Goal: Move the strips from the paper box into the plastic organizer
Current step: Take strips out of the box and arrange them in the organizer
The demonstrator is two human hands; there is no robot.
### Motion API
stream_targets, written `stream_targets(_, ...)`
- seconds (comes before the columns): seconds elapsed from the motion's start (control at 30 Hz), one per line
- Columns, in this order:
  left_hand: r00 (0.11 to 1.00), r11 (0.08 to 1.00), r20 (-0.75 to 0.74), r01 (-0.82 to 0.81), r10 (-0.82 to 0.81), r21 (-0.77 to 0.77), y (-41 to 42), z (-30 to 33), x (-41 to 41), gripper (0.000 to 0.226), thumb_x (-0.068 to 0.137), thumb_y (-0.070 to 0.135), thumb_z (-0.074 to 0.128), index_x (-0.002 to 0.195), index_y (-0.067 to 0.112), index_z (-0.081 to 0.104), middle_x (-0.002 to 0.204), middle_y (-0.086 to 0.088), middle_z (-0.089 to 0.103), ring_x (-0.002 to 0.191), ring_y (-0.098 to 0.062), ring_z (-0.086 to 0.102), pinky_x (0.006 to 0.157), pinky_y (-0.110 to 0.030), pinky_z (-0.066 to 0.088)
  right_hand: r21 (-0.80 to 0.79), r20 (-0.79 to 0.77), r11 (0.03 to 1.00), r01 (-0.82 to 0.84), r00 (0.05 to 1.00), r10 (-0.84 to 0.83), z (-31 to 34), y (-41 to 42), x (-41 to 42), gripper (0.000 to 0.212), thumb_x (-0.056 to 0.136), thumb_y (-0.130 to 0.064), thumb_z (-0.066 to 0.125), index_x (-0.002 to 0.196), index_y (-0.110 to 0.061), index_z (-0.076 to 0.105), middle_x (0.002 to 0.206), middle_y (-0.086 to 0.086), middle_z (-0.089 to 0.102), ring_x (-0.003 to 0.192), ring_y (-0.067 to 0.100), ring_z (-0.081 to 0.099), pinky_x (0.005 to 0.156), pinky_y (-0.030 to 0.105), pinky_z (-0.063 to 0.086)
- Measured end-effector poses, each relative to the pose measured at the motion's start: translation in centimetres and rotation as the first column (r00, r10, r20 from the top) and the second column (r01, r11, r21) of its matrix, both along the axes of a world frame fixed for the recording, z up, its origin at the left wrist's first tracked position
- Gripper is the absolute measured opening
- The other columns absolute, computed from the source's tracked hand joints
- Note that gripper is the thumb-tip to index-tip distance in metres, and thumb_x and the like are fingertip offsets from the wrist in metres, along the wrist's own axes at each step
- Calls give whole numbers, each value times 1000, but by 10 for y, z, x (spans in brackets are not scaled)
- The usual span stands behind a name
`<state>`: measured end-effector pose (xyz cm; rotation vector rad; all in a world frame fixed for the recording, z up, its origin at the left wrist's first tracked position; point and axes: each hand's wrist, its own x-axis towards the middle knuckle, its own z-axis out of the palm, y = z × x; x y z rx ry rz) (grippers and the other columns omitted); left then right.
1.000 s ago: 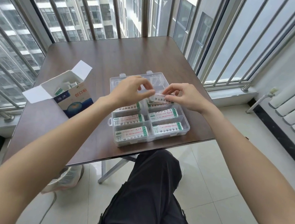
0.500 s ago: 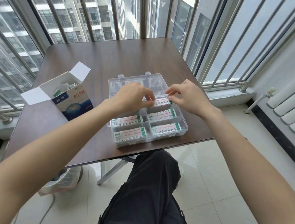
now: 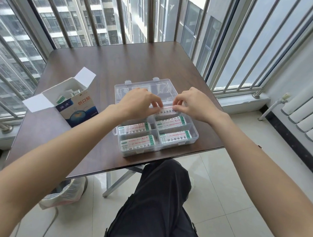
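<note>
Left hand: the left hand [image 3: 139, 103] hovers over the far half of the organizer, fingers curled, fingertips pinching the left end of a strip.
Right hand: the right hand [image 3: 194, 103] mirrors it from the right side, thumb and fingers pinching the right end of the same strip.
Held strip: the white bandage strip [image 3: 168, 111] with red print lies crosswise between the two hands, over the far right compartment; whether it already rests inside cannot be told.
Plastic organizer: the clear organizer [image 3: 194, 134] sits at the near edge of the table, its lid [image 3: 161, 88] folded open toward the far side.
Stored strips: stacks of strips [image 3: 175, 136] fill the near and middle compartments on both sides, green bands at their right ends.
Paper box: the blue and white paper box [image 3: 77, 108] stands left of the organizer, well apart from it, flaps open, with a few strips showing inside.
Table: a dark brown table [image 3: 103, 63] carries both containers.
Floor: a plastic-lined bin [image 3: 63, 193] stands below the table's near left side.
</note>
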<state>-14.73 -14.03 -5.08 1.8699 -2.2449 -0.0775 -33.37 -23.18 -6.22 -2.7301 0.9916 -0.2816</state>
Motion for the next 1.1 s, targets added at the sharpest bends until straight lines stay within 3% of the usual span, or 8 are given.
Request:
stream_targets(0.17, 1000, 999, 25, -5, 6, -45, 1, -1, -3, 22, 93, 35, 54, 105, 26, 70, 96, 8, 72, 87, -13, 62, 76, -21, 30, -4, -67, 1000, 6, 998, -6, 5, 0, 7, 24, 93, -38, 52, 94, -24, 71, 91, -4, 61, 96, 19, 45, 85, 38, 43)
stream_targets(0.3, 1000, 999, 26, -3, 4, -32, 0, -3, -4, 22, 93, 35, 55, 105, 25, 70, 98, 8, 72, 89, -14, 62, 76, -21, 29, 25, -80, 999, 19, 997, -17, 4, 2, 9, 26, 94, -39, 51, 95, -23, 71, 90, -3, 50, 101, 21, 46, 86, 37, 42)
stream_targets(0.57, 1000, 999, -10, -10, 10, -43, -3, -3, -5, 26, 92, 42, 55, 103, 24, 71, 95, 9, 72, 77, -7, 51, 75, -22, 30, -20, 2, 989, 149, 989, -149, 9, 3, -4, 37, 94, -42, 50, 85, -13, 71, 89, 0, 53, 88, 19, 51, 69, 30, 35)
stream_targets(0.7, 1000, 999, 9, -2, 2, -35, -5, -4, -7, 29, 93, 43, 52, 107, 24, 69, 97, 8, 72, 81, -10, 56, 74, -22, 29, -46, -37, 981, 189, 981, -191, 12, 7, -1, 43, 94, -39, 47, 81, -7, 72, 85, 11, 62, 80, 23, 56, 64, 31, 42)
stream_targets(0.87, 1000, 1000, 16, 4, -4, -27, -6, -5, -6, 28, 93, 41, 52, 108, 23, 69, 99, 7, 72, 78, -8, 49, 71, -22, 31, 5, -42, 977, 214, 976, -214, 7, 7, 4, 42, 92, -28, 49, 65, 2, 59, 86, 20, 64, 80, 32, 60, 61, 33, 41)
stream_targets(1.0, 1000, 999, 25, 3, -2, -41, -5, -4, -6, 27, 93, 40, 53, 107, 24, 69, 98, 8, 72, 80, -9, 50, 67, -24, 34, 52, 1, 967, 250, 968, -251, 10, 8, -2, 46, 93, -30, 51, 54, -5, 45, 72, 19, 60, 73, 34, 58, 56, 33, 36)
stream_targets(1.1, 999, 995, 32, 21, -18, -100, -2, 0, -5, 25, 93, 37, 55, 106, 21, 69, 98, 6, 72, 86, -15, 62, 70, -26, 40, 82, 68, 964, 252, 964, -258, 16, 9, -7, 34, 93, -30, 51, 76, -6, 69, 69, 1, 56, 76, 26, 56, 65, 33, 41)
